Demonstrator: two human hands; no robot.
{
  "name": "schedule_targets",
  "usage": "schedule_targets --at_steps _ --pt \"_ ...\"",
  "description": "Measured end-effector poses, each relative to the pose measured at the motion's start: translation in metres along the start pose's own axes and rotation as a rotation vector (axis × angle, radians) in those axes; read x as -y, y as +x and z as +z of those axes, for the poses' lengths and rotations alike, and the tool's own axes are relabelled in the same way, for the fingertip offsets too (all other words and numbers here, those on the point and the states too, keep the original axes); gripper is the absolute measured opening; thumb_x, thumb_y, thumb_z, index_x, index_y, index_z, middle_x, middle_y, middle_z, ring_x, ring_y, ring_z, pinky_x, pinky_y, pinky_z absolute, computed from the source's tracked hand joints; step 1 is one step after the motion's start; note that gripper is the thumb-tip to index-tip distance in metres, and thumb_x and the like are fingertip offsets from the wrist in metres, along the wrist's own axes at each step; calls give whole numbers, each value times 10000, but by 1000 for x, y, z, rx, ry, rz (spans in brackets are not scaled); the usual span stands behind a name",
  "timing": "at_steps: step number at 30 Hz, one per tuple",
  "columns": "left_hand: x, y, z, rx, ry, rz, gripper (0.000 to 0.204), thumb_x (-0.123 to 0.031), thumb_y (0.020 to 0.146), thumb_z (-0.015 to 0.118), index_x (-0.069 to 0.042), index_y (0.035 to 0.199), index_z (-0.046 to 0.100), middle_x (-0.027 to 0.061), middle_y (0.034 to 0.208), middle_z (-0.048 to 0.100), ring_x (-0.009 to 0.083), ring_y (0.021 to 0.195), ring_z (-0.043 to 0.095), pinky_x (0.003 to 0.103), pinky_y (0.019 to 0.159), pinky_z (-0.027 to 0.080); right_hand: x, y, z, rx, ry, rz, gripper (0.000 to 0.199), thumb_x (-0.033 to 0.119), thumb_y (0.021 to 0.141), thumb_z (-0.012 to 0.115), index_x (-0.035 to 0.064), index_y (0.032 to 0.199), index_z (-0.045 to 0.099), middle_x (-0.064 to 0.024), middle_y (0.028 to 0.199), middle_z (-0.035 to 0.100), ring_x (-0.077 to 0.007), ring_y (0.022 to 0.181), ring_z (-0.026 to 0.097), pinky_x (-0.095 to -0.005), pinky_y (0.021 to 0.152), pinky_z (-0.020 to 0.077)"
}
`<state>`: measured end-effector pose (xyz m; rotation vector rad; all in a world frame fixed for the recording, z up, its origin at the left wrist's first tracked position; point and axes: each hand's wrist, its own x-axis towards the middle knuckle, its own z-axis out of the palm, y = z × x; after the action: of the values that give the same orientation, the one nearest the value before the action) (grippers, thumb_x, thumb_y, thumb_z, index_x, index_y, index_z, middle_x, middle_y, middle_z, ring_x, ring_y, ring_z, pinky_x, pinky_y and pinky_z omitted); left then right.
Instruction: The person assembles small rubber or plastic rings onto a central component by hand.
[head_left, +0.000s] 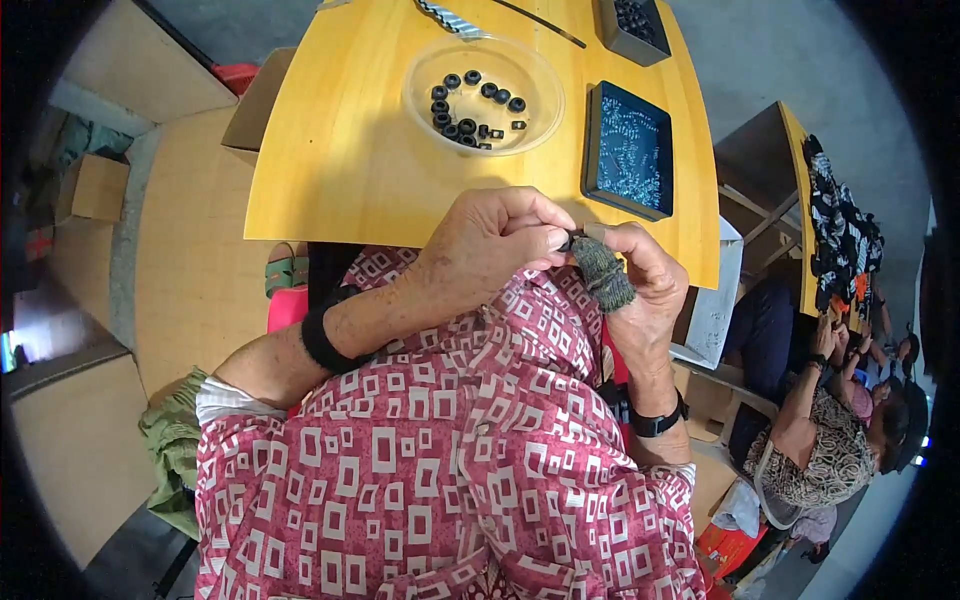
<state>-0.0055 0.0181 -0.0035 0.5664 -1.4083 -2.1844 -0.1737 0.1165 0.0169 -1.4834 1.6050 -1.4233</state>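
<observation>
Over the table's near edge my two hands meet. My left hand (pixel 495 245) is closed, thumb and forefinger pinching a small black part (pixel 568 243) mostly hidden by the fingertips. My right hand (pixel 648 275) is bent round the other side, its thumb and fingers at the same spot. A dark grey-green ribbed fabric piece (pixel 602 272) lies against the right fingers; I cannot tell whether it is worn or gripped. Beyond my hands stands a clear round plastic bowl (pixel 545 125) with several small black ring-shaped parts (pixel 466 127) in it.
To the bowl's right, a black tray (pixel 592 150) holds many small silvery metal pieces (pixel 630 145). A box of dark parts (pixel 625 45) stands at the far right corner. A striped strip (pixel 450 18) and thin dark rod (pixel 540 22) lie far back. Other people (pixel 815 440) work at a right-hand table.
</observation>
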Motion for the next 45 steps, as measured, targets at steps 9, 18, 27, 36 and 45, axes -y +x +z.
schedule_targets --at_steps 9,18,27,36,45 --pt "5 2 3 -74 20 6 189 -119 920 589 -6 1067 629 19 957 636 55 824 589 187 720 496 -5 -6 19 -103 -380 -306 308 -13 675 755 11 945 609 -87 751 597 -248 712 601 -322 661 488" --pt "9 2 7 -151 -33 -55 137 -136 908 603 -36 1001 583 0 899 610 44 792 555 198 692 476 -12 2 19 -135 -577 -525 310 -8 655 743 18 931 603 -59 708 567 -248 679 582 -352 674 475" --pt "14 4 7 -175 -92 -26 101 -127 906 599 -44 960 583 -5 846 597 38 727 516 194 644 439 -16 -3 30 -165 -560 -400 281 17 664 739 29 897 582 -43 683 537 -233 654 567 -348 688 457" --pt "-4 10 -15 82 -80 -202 338 -212 878 662 2 1135 616 7 909 635 49 766 559 184 698 470 -6 6 21 -83 -603 -474 274 38 657 737 32 884 585 -43 657 508 -237 641 556 -385 749 470" --pt "6 8 -11 6 6 -110 265 -176 860 673 19 1039 656 25 915 650 71 782 578 210 690 488 -12 1 18 -32 -568 -447 276 9 644 712 35 898 608 -64 669 514 -266 657 555 -400 767 470"
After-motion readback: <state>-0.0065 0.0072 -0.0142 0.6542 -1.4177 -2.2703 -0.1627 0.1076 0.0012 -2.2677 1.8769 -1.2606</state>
